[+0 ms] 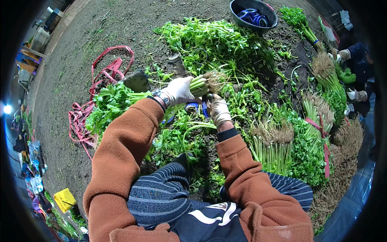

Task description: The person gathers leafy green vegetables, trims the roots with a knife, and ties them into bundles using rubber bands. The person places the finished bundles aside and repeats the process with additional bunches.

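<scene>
My left hand (179, 90), in a white glove, grips a bundle of celery (198, 85) by its stalks near the root end. The bundle's brown roots (215, 82) point right, and its leaves (110, 101) spread out to the left. Just below the roots, my right hand (219, 109), also gloved, has its fingers curled around a blue tape (206, 109) and something small and dark that is partly hidden. A blue ring (192, 107), apparently a tape roll, shows below the stalks. Loose celery stems and leaves (178, 133) cover the soil between my legs.
A heap of celery (211, 42) lies ahead, below a dark basin (257, 25) of blue rolls. Pink straps (112, 69) tangle at left. Rooted bundles (272, 142) and a pink-tied bundle (317, 121) lie at right. Another person's gloved hand (352, 94) shows at far right.
</scene>
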### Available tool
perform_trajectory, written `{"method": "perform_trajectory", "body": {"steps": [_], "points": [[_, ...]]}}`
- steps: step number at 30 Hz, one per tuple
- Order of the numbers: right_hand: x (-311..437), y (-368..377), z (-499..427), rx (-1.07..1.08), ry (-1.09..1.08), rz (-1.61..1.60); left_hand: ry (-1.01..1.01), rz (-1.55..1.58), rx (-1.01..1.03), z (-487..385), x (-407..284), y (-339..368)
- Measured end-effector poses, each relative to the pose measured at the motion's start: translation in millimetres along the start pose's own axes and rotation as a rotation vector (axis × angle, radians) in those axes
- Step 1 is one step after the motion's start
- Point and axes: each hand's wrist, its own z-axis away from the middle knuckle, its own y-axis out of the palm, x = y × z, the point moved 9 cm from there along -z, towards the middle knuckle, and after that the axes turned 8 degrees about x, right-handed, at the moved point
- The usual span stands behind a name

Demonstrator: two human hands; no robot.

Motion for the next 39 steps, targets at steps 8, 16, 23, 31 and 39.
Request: {"method": "perform_trajectory", "body": {"steps": [8,16,23,31,39], "points": [[-17,-8,-11,-0.078,0.087,-0.282,-0.064,0.010,0.086,2,-4,-1],[-19,-27,-23,-0.024,0.084,-0.209,0.011,0.008,-0.011,5,-7,-5],[-5,-11,5,-0.016,0.035,-0.023,0.014,-0.007,-0.012,5,-8,-5],[7,3,9,-0.007,0.026,0.023,-0.031,-0.064,-0.094,4,-1,-6],[48,64,-88,0.659,0.355,-0.226,0.007,-0.155,-0.071,0,-9,-1]]}}
